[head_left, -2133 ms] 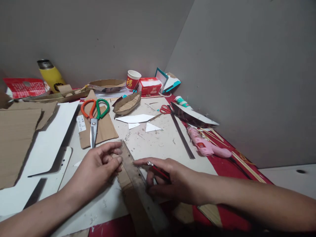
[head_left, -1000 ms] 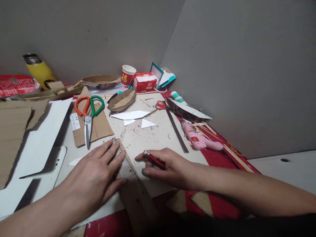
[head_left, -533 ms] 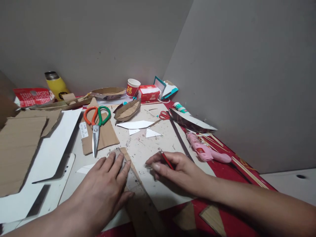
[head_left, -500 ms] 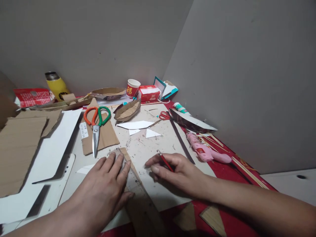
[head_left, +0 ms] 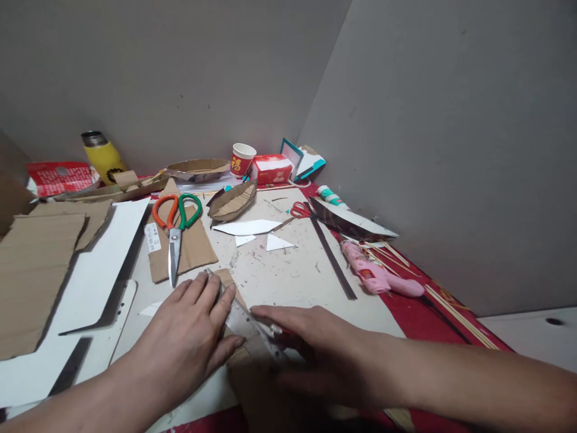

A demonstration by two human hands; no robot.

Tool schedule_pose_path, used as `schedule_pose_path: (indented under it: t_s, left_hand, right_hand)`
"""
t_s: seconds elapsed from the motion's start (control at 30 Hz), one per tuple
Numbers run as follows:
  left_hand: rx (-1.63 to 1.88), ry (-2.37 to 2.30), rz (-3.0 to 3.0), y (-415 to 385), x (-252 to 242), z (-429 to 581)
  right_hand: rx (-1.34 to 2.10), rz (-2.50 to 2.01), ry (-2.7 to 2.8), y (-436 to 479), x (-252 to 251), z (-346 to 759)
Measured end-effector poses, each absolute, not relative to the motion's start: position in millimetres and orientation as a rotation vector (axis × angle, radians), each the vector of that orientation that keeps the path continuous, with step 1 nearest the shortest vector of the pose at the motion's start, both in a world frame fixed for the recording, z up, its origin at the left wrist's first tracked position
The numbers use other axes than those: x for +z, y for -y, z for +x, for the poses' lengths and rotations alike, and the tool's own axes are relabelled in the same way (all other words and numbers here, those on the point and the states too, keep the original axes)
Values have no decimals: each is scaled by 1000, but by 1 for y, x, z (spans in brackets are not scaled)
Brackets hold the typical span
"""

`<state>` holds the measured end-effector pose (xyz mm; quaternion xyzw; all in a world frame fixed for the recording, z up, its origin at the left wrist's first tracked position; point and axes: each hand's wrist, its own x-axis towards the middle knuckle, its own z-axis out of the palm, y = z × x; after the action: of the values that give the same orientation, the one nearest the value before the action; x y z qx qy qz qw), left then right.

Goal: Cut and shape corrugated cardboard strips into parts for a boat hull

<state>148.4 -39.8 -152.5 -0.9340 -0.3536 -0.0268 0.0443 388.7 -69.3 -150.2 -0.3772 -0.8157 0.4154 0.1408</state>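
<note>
We look down past our two forearms at a table (head_left: 424, 322) with a red covering and a pale board (head_left: 311, 270) on top. Our left hand (head_left: 193, 322) lies flat, fingers slightly spread, pressing a transparent ruler (head_left: 241, 322) onto a cardboard strip (head_left: 231, 282); it presses rather than grips. Half a second ago our right hand (head_left: 320, 346) was well apart from the ruler; now it has come in to the ruler's right edge. It is curled around a red pen (head_left: 286, 337), index finger extended. Shadow and blur hide the lower fingers, so we cannot tell whether the pen touches the cardboard. The orange-and-green scissors (head_left: 175, 237) beyond our left hand and the pink glue gun (head_left: 378, 275) to the right lie as before.
</note>
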Motion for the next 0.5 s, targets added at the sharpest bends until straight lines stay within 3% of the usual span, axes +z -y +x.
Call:
schedule_pose_path:
  t_s: [0.5]
  left_hand:
    - [-161, 1176, -2693, 39, -159, 144]
  right_hand:
    - [1173, -1313, 2351, 62, -140, 393]
